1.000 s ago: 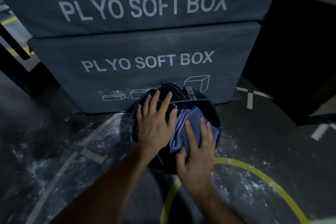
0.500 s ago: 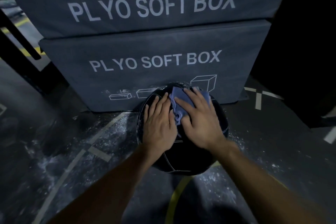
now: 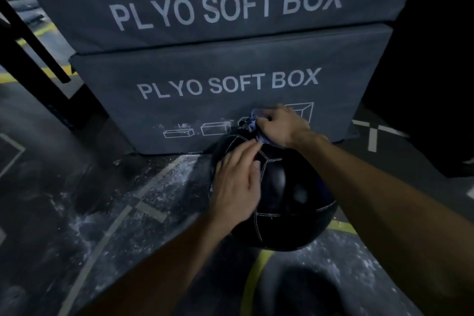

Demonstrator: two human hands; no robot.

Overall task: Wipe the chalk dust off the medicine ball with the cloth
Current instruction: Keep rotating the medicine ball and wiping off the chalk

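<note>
The cloth (image 3: 256, 128) is now bunched at the far top of the medicine ball (image 3: 284, 195), gripped by the curled fingers of the right hand (image 3: 280, 124); 0.5 s ago it was pressed flat nearer the crown. The ball is kept on the chalk-dusted floor (image 3: 84, 213) against the lower plyo box (image 3: 230, 84). The left hand (image 3: 237, 182) is laid on the ball's left side with fingers extended, nothing held.

At the center of the frame, the left hand (image 3: 237, 182) rests flat on the black medicine ball (image 3: 284, 187); the right hand (image 3: 280, 126) grips the blue cloth (image 3: 252, 127) on its top.
</note>
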